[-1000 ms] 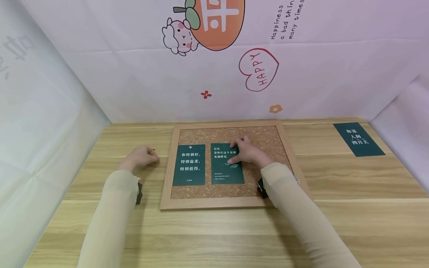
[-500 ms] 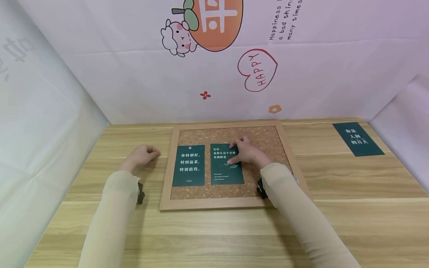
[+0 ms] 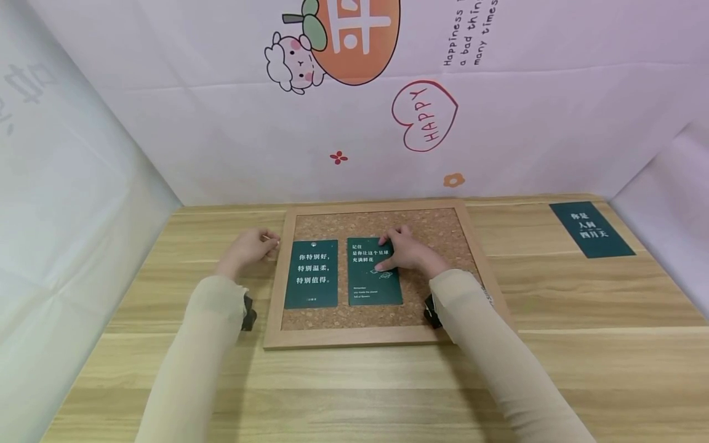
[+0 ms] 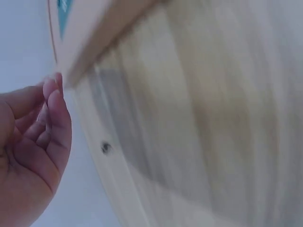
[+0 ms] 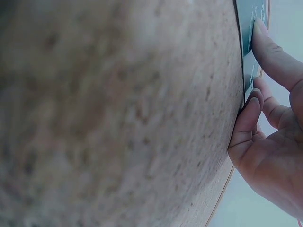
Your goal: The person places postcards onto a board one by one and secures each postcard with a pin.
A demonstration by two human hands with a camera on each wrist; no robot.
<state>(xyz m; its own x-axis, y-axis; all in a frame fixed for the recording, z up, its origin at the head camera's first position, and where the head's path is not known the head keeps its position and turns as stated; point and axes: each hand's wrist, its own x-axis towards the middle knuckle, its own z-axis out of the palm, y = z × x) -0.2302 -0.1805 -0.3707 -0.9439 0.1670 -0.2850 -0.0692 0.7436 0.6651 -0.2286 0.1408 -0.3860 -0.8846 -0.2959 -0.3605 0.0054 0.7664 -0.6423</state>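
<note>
The left hand (image 3: 250, 247) has moved rightward and slightly farther from the person since 0.5 s ago, its fingers (image 3: 270, 235) now just beside the wooden frame (image 3: 276, 301) (whether they touch it is unclear). The left sleeve (image 3: 195, 344) and black wrist device (image 3: 248, 314) have shifted rightward too, nearer the frame.

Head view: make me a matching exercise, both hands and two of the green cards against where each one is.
Column one
1. left hand
2. right hand
3. green card reading 你特别好
4. green card reading 四月天

Column two
A. flat on the wood-grain table, to the right of the corkboard
B. touching the green card with planet drawings
C. on the cork, the left one of the two cards there
D. beside the corkboard's left edge

Right pairs: 1-D, 2-B, 3-C, 4-A.
</note>
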